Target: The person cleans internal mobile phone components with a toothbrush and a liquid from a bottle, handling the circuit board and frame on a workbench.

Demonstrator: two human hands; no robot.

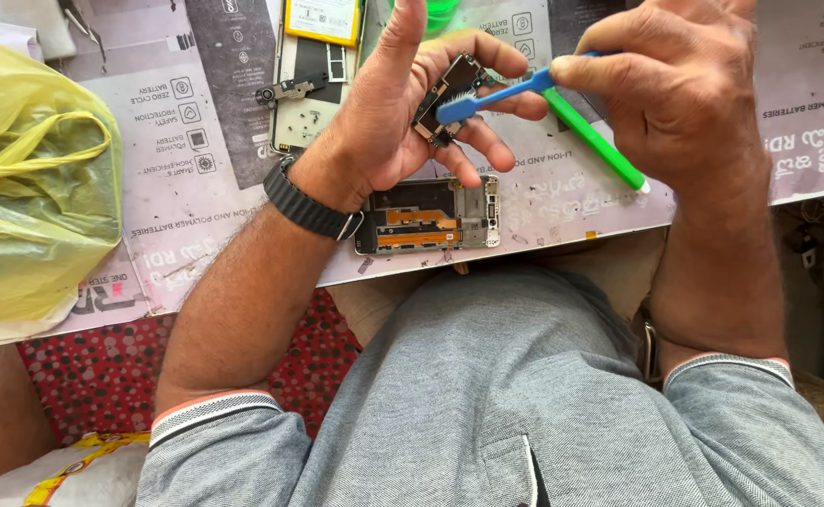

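My left hand (402, 122) holds a small dark circuit board (447, 94) between its fingertips, thumb raised. My right hand (684, 84) grips a toothbrush with a blue head and green handle (524, 92); the blue head rests against the circuit board. Just below my left hand an opened phone frame (428, 216) with orange flex cables lies flat on the table. I wear a black watch (307, 202) on my left wrist.
A yellow plastic bag (31, 188) lies at the left. A white phone back panel (304, 89) with small parts and a yellow-edged battery (323, 19) sit at the top. Printed paper sheets (182, 160) cover the table. A red patterned cloth (92, 371) hangs below the table edge.
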